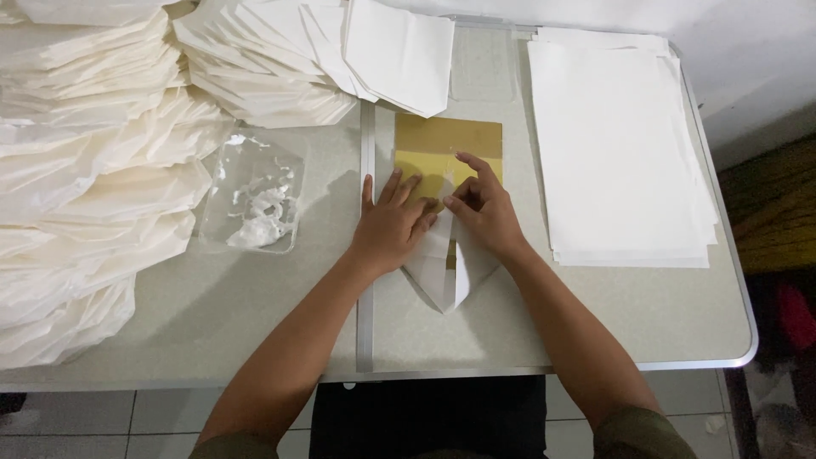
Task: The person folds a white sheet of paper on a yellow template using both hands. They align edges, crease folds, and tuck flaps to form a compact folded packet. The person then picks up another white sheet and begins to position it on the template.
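Near the tabletop's front edge, the left hand [393, 228] lies flat, fingers spread, pinning a folded white paper [448, 276] over a yellow template [448, 153]. The right hand [483, 208] presses its fingertips on the fold, clamping nothing. A flat sheet stack [620, 144] lies along the right edge, within reach.

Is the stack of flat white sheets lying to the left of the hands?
No, the stack of flat sheets lies right of both hands, near the table's right edge.

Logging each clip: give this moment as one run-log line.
left hand: flat on folded white paper | right hand: fingertips pressing the fold | under paper: yellow board | right: sheet stack
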